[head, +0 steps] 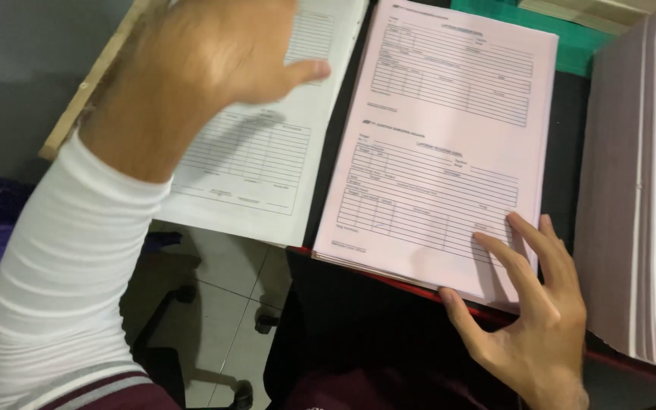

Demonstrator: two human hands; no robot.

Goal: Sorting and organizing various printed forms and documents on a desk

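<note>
A stack of pink printed forms [449, 129] lies in the middle, on a dark surface with a red edge. My right hand [529, 319] rests on its near right corner, fingers spread, fingertips on the top sheet. To the left lies a white printed form sheet [267, 159], partly hanging past the edge. My left hand [206, 53], in a white sleeve, hovers over the upper part of that white sheet, fingers loosely apart and blurred; whether it touches the paper is unclear.
A tall stack of pinkish paper [632, 190] stands at the right edge. A green mat [563, 38] shows at the top. A wooden strip [89, 83] runs along the left. Below are floor tiles [229, 266] and a chair base with castors [263, 323].
</note>
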